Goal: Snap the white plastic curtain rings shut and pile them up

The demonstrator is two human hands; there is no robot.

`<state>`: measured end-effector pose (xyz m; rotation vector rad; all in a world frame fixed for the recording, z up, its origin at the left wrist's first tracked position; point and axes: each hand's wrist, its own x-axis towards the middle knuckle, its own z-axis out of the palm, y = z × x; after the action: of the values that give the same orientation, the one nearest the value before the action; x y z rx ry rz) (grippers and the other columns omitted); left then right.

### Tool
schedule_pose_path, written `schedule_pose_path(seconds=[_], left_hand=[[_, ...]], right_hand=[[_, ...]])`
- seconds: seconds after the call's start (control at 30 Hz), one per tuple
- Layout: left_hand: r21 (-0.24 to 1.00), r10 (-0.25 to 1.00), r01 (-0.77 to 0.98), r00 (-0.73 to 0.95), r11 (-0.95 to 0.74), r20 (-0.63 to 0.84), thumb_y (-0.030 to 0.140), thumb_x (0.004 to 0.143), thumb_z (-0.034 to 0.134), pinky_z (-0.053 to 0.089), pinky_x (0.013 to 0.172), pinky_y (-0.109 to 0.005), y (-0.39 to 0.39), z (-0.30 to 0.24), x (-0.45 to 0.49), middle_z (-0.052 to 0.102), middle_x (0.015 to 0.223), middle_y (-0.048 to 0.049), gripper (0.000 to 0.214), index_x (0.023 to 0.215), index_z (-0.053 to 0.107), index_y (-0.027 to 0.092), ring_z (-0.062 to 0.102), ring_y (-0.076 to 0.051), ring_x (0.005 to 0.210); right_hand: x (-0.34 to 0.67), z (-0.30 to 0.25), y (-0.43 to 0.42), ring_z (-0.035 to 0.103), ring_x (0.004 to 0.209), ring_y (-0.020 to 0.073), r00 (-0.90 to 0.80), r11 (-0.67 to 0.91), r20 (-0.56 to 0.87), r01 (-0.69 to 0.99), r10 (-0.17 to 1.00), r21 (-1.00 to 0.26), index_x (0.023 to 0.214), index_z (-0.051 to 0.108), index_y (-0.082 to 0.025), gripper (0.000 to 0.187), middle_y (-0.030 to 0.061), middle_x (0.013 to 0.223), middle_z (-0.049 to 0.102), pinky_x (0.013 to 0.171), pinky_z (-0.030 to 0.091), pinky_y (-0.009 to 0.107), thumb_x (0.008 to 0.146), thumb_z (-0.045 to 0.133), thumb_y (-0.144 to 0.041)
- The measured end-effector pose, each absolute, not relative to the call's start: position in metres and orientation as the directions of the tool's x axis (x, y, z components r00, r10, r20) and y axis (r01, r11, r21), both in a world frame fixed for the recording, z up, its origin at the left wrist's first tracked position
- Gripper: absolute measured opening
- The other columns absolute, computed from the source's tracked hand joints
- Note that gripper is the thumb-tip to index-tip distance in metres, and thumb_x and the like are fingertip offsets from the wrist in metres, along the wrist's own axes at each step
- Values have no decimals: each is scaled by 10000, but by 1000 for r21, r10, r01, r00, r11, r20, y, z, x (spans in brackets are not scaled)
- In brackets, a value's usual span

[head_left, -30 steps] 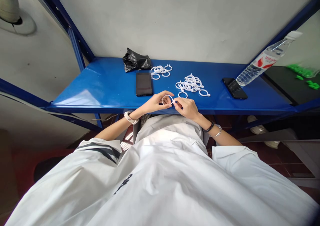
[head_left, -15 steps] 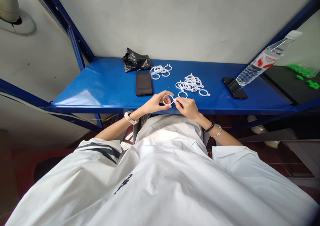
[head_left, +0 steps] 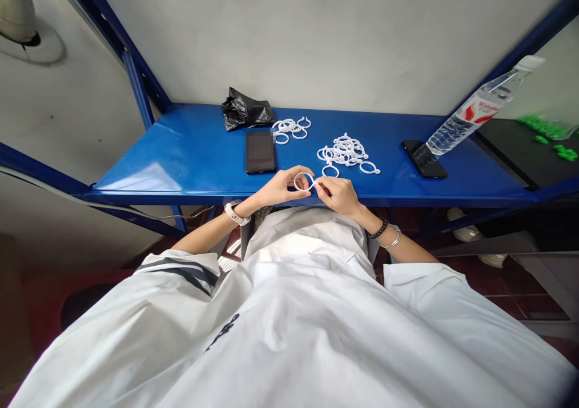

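Both of my hands hold one white plastic ring (head_left: 303, 181) over the front edge of the blue shelf (head_left: 190, 155). My left hand (head_left: 281, 187) curls its fingers around the ring's left side. My right hand (head_left: 340, 194) pinches the ring's right end between thumb and forefinger. Just beyond my right hand lies a heap of several white rings (head_left: 346, 152). A smaller group of white rings (head_left: 289, 128) lies farther back, beside a black phone (head_left: 260, 150).
A crumpled black plastic bag (head_left: 245, 110) sits at the back of the shelf. At the right lie a second black phone (head_left: 424, 158) and a plastic water bottle (head_left: 479, 109) leaning on the frame. Green parts (head_left: 549, 134) lie on a dark surface at far right.
Both hands stay at the shelf's front edge. The ring has turned slightly between my fingers, and my right fingertips have shifted a little on its end.
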<state>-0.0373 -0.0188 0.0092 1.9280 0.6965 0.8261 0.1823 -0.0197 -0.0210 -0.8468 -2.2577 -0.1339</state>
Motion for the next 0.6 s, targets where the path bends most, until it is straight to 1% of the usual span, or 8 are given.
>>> schedule_pose_path(seconds=[0.13, 0.3, 0.4, 0.6], left_hand=[[892, 743, 140, 616, -430, 262, 452, 816, 735, 525, 731, -266, -19, 9, -38, 650, 840, -25, 483, 1148, 567, 143, 601, -131, 739], [892, 744, 145, 618, -427, 256, 467, 804, 746, 526, 730, -272, -19, 10, -38, 653, 838, -29, 507, 1151, 580, 137, 602, -138, 744], [890, 746, 159, 618, -426, 247, 491, 804, 742, 522, 718, -268, -20, 10, -38, 652, 824, -27, 526, 1164, 584, 140, 600, -140, 740], [888, 740, 158, 625, -432, 249, 505, 826, 723, 528, 732, -275, -19, 11, -38, 646, 834, -33, 548, 1209, 580, 140, 605, -144, 756]], right_hand=[[182, -22, -20, 566, 582, 137, -530, 784, 662, 603, 531, -147, 896, 641, -190, 278, 4, 642, 628, 583, 356, 254, 1016, 415, -298], [182, -20, -21, 560, 563, 138, -524, 764, 635, 622, 567, -169, 953, 646, -196, 294, -9, 609, 602, 580, 366, 253, 1025, 405, -348], [183, -20, -21, 566, 569, 143, -525, 761, 623, 622, 580, -185, 981, 643, -196, 319, -4, 621, 614, 586, 377, 256, 1035, 388, -380], [183, -22, -20, 574, 575, 141, -525, 762, 632, 626, 570, -166, 949, 642, -196, 401, 9, 635, 626, 586, 380, 252, 1060, 324, -413]])
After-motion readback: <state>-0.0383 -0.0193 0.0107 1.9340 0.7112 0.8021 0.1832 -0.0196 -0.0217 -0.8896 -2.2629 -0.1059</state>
